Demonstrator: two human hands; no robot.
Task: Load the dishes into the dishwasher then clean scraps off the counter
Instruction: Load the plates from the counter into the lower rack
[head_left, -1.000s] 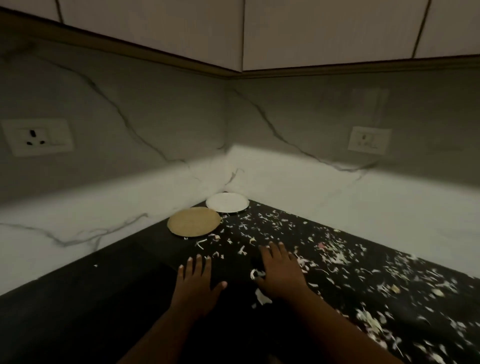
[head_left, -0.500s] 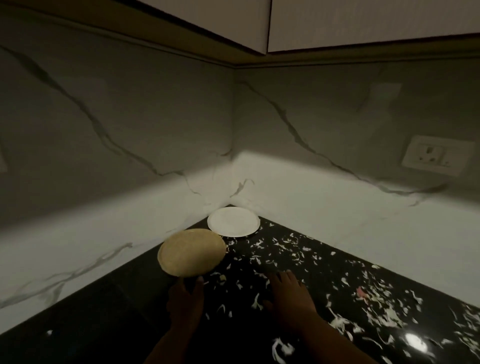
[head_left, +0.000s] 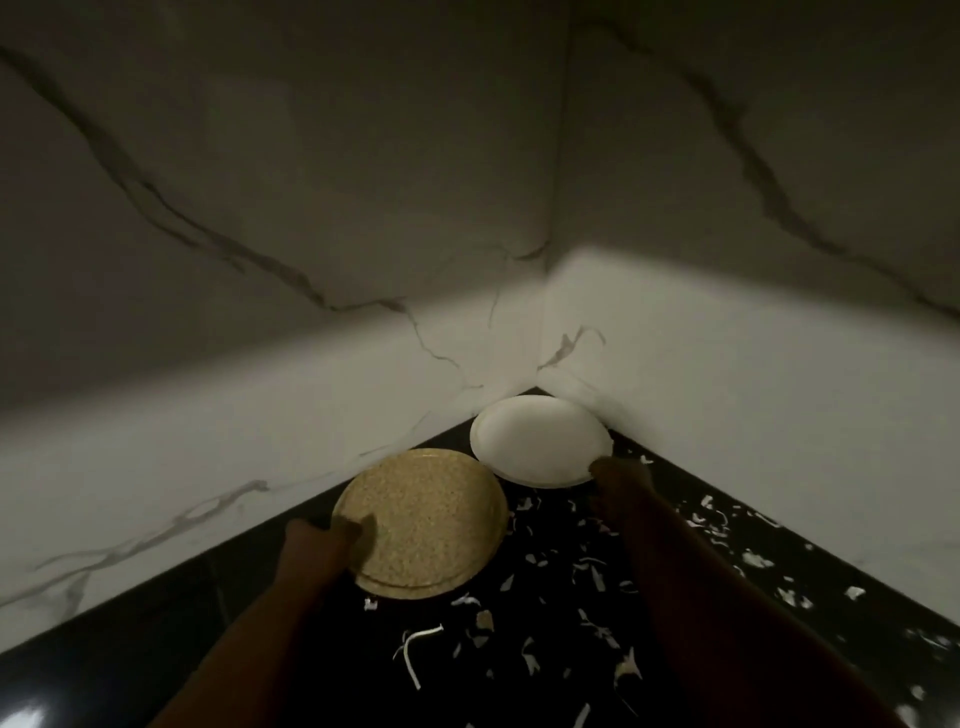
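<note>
Moved since earlier frame: right hand (head_left: 618, 475), off the scraps (head_left: 587, 566), now touching white plate (head_left: 540, 439) at centre; its grip cannot be told. Left hand (head_left: 324, 540) pinches tan plate (head_left: 426, 519), lower centre, thumb on top.

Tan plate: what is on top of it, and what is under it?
On the tan plate, only the left hand's thumb shows, gripping its near-left edge. The black counter lies below; the fingers beneath and any scraps there are hidden.

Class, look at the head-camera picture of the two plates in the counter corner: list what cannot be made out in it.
- Left hand: fingers under the tan plate hidden by the plate; only the thumb shows.
- Right hand: dim and blurred at the white plate; grip unclear.
- Dishwasher: outside the frame.
- Scraps: too small to identify.
</note>
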